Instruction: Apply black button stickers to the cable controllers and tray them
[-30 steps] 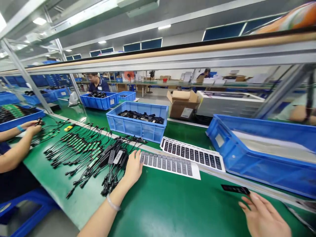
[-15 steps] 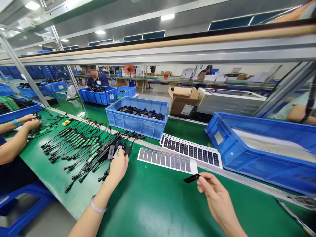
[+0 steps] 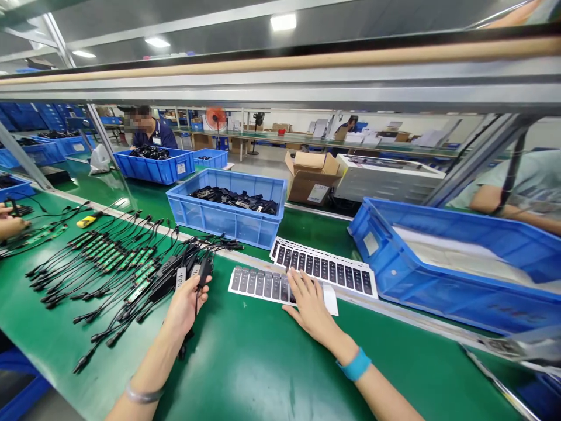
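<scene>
**Green bench (image 3: 254,356): cable unit in left hand, right hand on label sheets**

Black cables (image 3: 109,263) are laid in rows on the bench at lower left of the frame. A blue crate (image 3: 205,225) of black parts (image 3: 232,200) stands beyond them at upper centre. A black cable unit (image 3: 202,273) is grasped in the curled left hand (image 3: 186,307), close to the end of the rows. The right hand (image 3: 311,307) is held open, its fingers (image 3: 302,286) resting on two label sheets (image 3: 324,272) at centre. A co-worker's hand (image 3: 9,227) is seen at the far left edge.

The left hand (image 3: 186,307) partly hides the black cable adapter (image 3: 204,272) it holds.
</scene>
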### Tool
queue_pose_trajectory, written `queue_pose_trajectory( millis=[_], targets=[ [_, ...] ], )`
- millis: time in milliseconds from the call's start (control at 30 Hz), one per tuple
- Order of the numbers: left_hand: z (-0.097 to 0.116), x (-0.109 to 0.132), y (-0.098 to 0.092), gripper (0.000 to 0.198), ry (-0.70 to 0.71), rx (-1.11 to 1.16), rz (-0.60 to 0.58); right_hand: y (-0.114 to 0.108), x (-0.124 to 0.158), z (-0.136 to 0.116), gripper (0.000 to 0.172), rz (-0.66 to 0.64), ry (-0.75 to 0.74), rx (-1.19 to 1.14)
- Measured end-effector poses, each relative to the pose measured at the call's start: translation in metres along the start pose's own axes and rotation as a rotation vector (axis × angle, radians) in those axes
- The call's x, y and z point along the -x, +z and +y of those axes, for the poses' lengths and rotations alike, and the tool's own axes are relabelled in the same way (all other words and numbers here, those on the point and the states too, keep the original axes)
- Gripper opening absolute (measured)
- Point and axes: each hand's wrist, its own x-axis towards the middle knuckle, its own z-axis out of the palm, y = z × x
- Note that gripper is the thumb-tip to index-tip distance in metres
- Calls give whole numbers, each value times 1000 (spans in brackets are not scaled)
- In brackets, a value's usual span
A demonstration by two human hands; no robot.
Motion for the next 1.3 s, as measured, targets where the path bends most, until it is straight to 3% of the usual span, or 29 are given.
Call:
queue_pose_trajectory(
  millis=[133, 300, 400, 533, 633, 700, 800, 900, 1000, 1100, 1300],
  targets=[
    [11, 2, -3, 15, -42, 161, 15, -1, 21, 19, 69, -111, -13, -26],
    [21, -1, -3, 17, -18, 303, 108, -20, 57, 36, 69, -256, -14, -129],
    [28, -1, -3, 18, -48, 347, 82, -29, 78, 50, 71, -318, -29, -169],
    [38, 2, 3, 20, -146, 426, -24, -39, 100, 76, 67, -306, -60, -169],
    [40, 7, 16, 19, -138, 301, -107, -51, 103, 85, 63, -194, -18, -242],
    [36, 13, 27, 26, -106, 180, -172, -61, 92, 77, 59, -47, 103, -360],
    [20, 23, 42, 50, -9, 91, -302, -74, 58, 43, 43, 244, 329, -641],
    [-2, 33, 49, 55, -92, 69, -381, -81, 14, -2, 29, 403, 462, -1034],
    [-26, 38, 46, 53, -238, 73, -388, -79, -23, -41, 28, 312, 540, -1306],
    [-43, 40, 39, 62, -264, 42, -411, -71, -47, -66, 31, 197, 565, -1480],
    [-47, 45, 36, 61, -265, 1, -486, -47, -62, -90, 34, 46, 664, -1619]
  ],
)
